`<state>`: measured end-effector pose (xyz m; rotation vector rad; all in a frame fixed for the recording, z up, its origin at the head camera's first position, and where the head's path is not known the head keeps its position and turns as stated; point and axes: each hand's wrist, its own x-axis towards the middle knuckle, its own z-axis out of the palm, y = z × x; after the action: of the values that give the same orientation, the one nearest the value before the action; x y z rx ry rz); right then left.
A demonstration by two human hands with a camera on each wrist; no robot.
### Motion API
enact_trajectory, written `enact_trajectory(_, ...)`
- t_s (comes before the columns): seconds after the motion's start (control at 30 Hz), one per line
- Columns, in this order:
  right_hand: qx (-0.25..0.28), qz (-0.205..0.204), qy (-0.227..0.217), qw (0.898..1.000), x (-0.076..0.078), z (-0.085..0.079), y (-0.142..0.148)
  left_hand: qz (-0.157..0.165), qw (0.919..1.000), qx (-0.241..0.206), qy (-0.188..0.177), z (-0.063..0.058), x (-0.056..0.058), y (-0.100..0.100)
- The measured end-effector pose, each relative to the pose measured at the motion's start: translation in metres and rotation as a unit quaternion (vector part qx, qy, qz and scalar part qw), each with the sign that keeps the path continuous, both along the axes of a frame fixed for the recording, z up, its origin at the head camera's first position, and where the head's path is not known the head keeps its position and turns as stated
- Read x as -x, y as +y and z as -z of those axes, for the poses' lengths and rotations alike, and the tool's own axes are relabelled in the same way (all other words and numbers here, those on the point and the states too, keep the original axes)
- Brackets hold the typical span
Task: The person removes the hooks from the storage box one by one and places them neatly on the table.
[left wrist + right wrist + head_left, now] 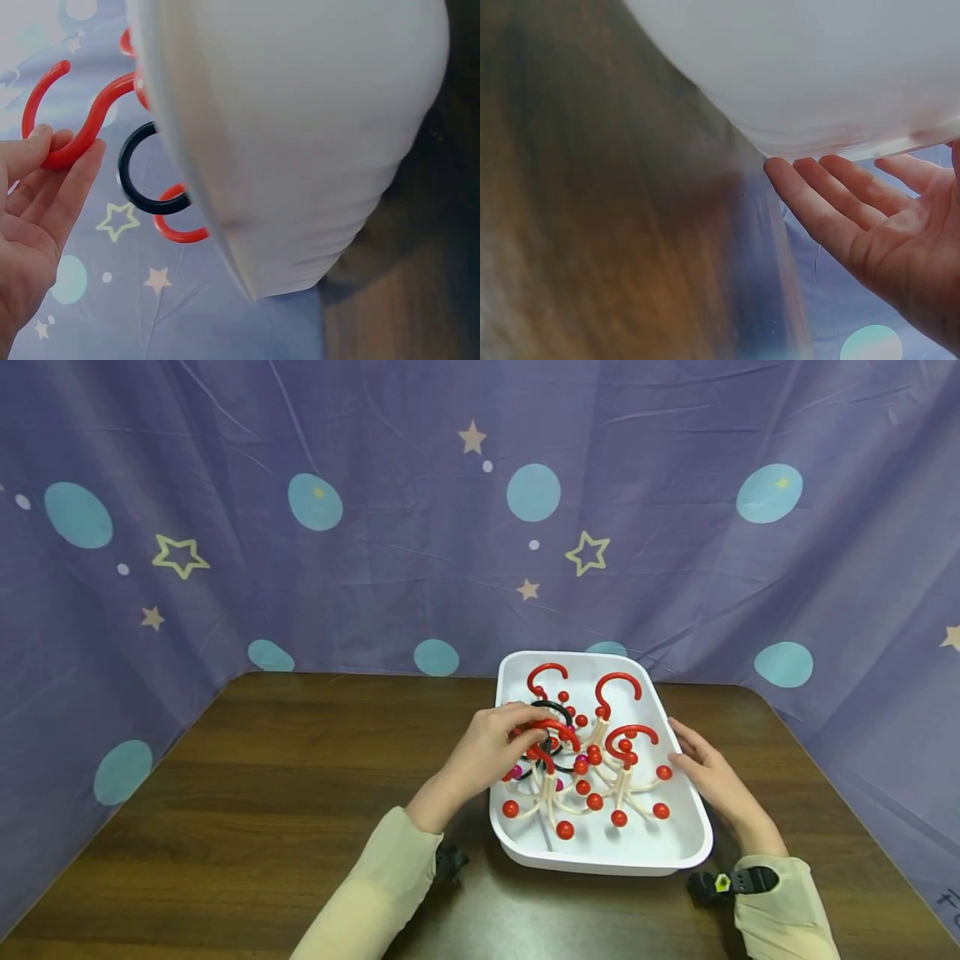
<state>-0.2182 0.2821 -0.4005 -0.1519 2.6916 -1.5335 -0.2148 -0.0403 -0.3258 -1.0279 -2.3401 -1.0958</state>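
Observation:
Several hook racks lie in a white tray (pixel 592 862), each with a red hook and pale arms tipped with red balls. My left hand (pixel 483 747) reaches over the tray's left side and pinches a red hook (pixel 94 124) between thumb and fingers. Beside the pinched hook, a rack with a black hook (pixel 127 169) and magenta balls is partly hidden by the left hand. My right hand (pixel 716 781) rests its fairly straight fingertips against the tray's right side. In the right wrist view, those fingers (pixel 810 199) touch the tray's white wall (pixel 817 82).
The tray stands on a brown wooden table (pixel 247 810), right of its middle and close to the far edge. Behind the table hangs a purple curtain (pixel 420 543) with stars and dots. The other red hooks (pixel 618 677) stick up close together in the tray.

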Motion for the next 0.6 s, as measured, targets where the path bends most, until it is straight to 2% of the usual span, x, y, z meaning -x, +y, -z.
enact_trajectory(0.27, 0.002, -0.006, -0.001, 1.0, -0.001, -0.001, 0.0, -0.002, 0.9993, -0.033, 0.016, -0.013, -0.002, -0.007)
enact_trajectory(0.6, 0.02, -0.012, -0.004, 1.0, -0.002, -0.002, 0.001, -0.019, 0.9982, -0.052, 0.022, -0.021, -0.001, -0.017)
